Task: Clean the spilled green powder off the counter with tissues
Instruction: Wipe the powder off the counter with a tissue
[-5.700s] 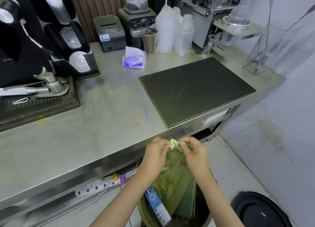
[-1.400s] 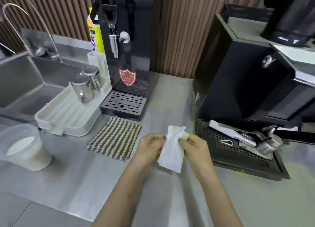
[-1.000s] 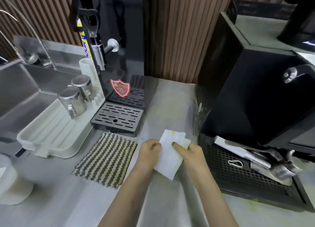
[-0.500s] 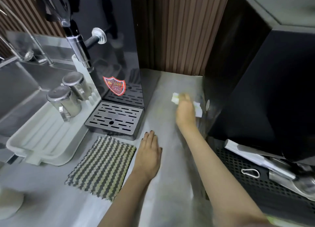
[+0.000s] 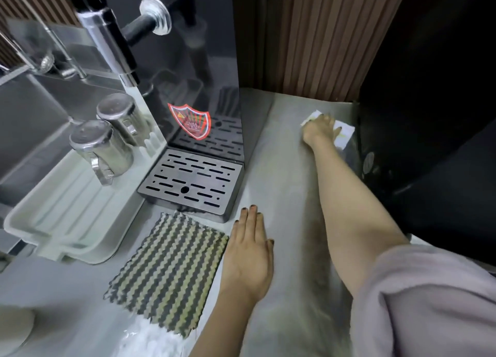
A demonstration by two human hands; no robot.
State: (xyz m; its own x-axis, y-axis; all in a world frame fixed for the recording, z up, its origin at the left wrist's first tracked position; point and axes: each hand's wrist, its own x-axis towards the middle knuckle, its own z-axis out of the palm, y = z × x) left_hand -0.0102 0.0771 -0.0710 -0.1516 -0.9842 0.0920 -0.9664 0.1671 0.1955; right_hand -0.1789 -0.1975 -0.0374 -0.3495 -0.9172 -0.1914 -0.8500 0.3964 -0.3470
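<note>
A white tissue point(image 5: 345, 138) is pressed flat to the steel counter point(image 5: 284, 174) under the right hand point(image 5: 318, 130). The fingers are laid out straight over the tissue and are not curled round it. A corner of the tissue is left showing on each side of the hand, and a faint yellow-green smear point(image 5: 341, 136) is seen on the right-hand corner. Hand and tissue are placed to the right of the black dispenser point(image 5: 188, 61), level with its back, near the slatted wooden wall point(image 5: 308, 40) and just beside a dark machine point(image 5: 429, 115). The left hand point(image 5: 248, 252) is laid palm down on the counter in front of the dispenser's right corner, fingers straight and together, with nothing held. The dispenser's slotted drip tray point(image 5: 192, 183) is seen at its foot, and a woven mat point(image 5: 169, 270) is spread just in front of that, its edge touching the left hand. To the dispenser's left, two steel cups point(image 5: 103, 147) are stood upside down in a pale draining tray point(image 5: 67, 222).
</note>
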